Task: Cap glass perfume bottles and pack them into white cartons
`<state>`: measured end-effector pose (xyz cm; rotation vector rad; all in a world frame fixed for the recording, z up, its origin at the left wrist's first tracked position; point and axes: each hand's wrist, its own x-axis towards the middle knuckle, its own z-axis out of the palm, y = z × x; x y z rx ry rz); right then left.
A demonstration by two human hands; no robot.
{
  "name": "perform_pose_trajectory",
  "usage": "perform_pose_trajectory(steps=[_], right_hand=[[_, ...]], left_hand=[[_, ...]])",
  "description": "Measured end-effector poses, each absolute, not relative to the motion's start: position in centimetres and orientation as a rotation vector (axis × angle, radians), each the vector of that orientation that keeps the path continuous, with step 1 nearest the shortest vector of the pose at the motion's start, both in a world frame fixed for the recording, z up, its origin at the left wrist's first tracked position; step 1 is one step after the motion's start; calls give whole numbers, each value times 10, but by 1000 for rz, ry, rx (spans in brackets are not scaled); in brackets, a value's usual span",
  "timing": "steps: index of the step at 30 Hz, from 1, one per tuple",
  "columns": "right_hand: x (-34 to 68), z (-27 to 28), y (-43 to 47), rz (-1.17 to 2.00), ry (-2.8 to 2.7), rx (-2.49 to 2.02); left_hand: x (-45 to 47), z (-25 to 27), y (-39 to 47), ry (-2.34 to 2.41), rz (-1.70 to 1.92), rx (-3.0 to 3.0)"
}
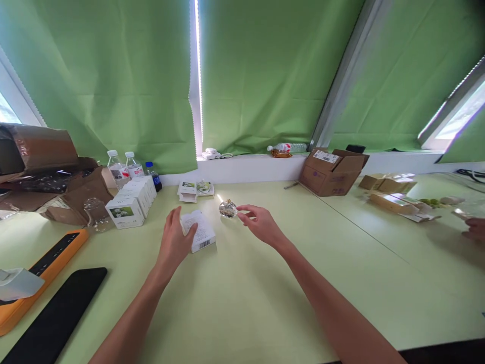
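Note:
Between the thumb and fingers of my right hand (pixel 261 223) is a small round clear bottle (pixel 228 209) with a gold-coloured top, held by its right edge. My left hand (pixel 175 237) is open, thumb and fingers apart, just left of a white printed box (pixel 200 231) with a barcode. That box lies on the table, and my hand covers part of its left side. Whether the hand touches it I cannot tell. Farther back, a second round clear bottle (pixel 203 186) lies by an opened small white box (pixel 187 191).
A row of white boxes (pixel 127 213) and several bottles stand at the left, near an orange power strip (pixel 64 253) and a black slab (pixel 64 313). Cardboard boxes stand at the left and at the back right (pixel 329 172). Another person's hand (pixel 474 228) shows at the right edge.

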<state>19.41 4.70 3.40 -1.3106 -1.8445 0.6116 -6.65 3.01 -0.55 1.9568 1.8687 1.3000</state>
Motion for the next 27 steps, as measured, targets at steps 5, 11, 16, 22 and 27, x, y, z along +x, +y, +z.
perform_pose_trajectory(steps=[5, 11, 16, 22, 27], right_hand=[[194, 16, 58, 410, -1898, -1317], [194, -12, 70, 246, -1999, -1303], [192, -24, 77, 272, -2010, -1330], [187, -27, 86, 453, -2032, -1338], [184, -29, 92, 531, -2014, -1352]], left_hand=[[-49, -16, 21, 1701, 1034, 2422], [-43, -25, 18, 1624, 911, 2641], [-49, -23, 20, 1766, 947, 2613], [-48, -23, 21, 1871, 1071, 2569], [-33, -23, 18, 1686, 1138, 2463]])
